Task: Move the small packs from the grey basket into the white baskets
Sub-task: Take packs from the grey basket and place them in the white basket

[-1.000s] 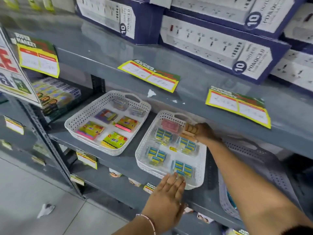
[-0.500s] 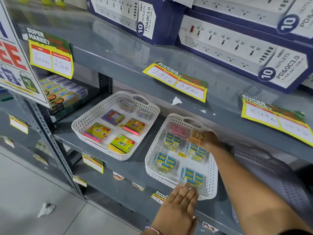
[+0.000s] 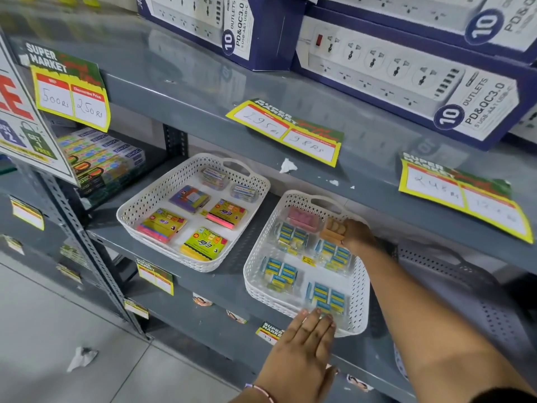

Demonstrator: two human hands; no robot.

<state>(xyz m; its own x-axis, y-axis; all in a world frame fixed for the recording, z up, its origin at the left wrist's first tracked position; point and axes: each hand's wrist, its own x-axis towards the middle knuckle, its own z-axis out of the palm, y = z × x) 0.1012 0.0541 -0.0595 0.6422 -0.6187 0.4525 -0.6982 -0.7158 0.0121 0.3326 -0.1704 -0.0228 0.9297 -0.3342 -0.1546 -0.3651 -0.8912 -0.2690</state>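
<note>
On the grey shelf [image 3: 220, 289], the right hand [image 3: 356, 235] grips an orange small pack [image 3: 333, 231] over the far corner of the right white basket [image 3: 360, 292]; the left hand [image 3: 302, 353] lies flat, fingers extended, against its near rim, the grey basket [image 3: 465, 286] just beside, the other white basket [image 3: 139, 205] further left
</note>
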